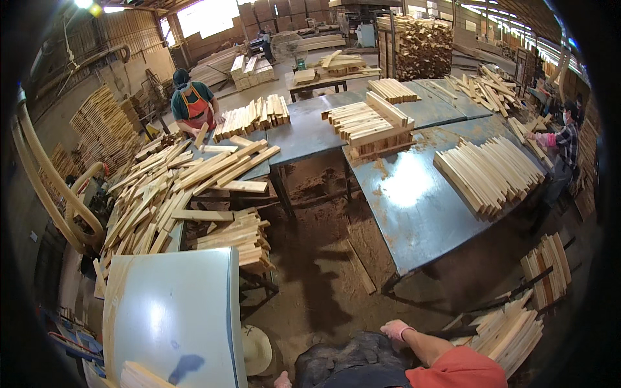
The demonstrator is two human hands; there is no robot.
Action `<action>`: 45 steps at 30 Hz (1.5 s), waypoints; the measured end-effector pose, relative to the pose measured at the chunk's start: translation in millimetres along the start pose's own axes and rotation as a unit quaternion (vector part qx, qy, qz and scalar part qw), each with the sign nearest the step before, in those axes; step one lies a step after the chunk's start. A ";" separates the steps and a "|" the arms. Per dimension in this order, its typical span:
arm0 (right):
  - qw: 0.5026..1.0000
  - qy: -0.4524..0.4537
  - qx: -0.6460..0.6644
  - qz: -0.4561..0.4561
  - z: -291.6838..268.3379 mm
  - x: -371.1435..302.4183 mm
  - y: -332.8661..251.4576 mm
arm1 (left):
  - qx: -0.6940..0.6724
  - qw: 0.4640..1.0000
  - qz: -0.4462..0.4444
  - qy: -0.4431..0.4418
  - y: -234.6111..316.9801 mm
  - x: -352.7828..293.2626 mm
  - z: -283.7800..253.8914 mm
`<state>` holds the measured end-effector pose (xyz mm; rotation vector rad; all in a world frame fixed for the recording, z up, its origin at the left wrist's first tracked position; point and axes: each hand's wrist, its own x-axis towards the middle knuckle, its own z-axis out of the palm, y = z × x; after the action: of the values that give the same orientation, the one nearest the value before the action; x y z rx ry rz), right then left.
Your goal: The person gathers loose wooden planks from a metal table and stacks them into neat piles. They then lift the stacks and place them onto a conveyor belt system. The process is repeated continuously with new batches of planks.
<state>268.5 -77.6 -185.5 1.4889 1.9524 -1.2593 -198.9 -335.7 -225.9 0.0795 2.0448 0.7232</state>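
Note:
My right hand [396, 328], in a pale pink glove, is held in front of the dark apron [352, 359] at my waist. Its fingers are curled in, and nothing shows in them. Only a small part of my left hand [283, 380] appears at the lower edge; its fingers are mostly hidden. Closest to the left hand are a round pale stool seat [256, 350] and a blue-white machine table [174, 310]. Stacked wooden strips [508, 333] lie to the right, beyond my right forearm.
A metal table [404, 213] at the right bears a row of strips [490, 174]. Loose boards [162, 200] heap at the left. One board [360, 266] lies on the dusty floor. Co-workers stand at the far left [192, 103] and far right [564, 145].

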 end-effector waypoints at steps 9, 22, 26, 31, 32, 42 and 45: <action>0.929 -0.068 0.235 0.278 -51.9 80.7 -0.2 | 0.320 0.945 0.002 -0.061 200.8 152.6 77.5; 0.716 0.100 0.655 0.218 -288.9 220.3 -78.7 | -0.050 0.978 0.019 -0.201 591.3 274.0 231.3; 0.716 0.067 0.650 0.246 -345.5 279.8 -87.2 | -0.126 0.969 -0.009 -0.213 681.3 327.1 267.1; 0.826 0.086 0.529 0.175 -417.4 359.0 -34.9 | -0.302 0.940 -0.046 -0.153 792.5 377.1 307.5; 0.840 0.091 0.506 0.172 -438.4 372.4 -37.2 | -0.346 0.919 -0.039 -0.184 807.4 396.1 302.6; 0.925 0.097 0.367 0.023 -706.7 600.2 -163.0 | -0.439 0.892 -0.104 -0.027 905.9 483.4 308.6; 0.971 0.077 0.221 -0.039 -798.6 652.7 -286.5 | -0.434 0.898 -0.041 -0.058 945.2 475.4 320.7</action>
<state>-62.0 938.9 -126.6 1.7750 1.9242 -1.7507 -419.5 747.5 -219.0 -0.4614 1.4421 1.4678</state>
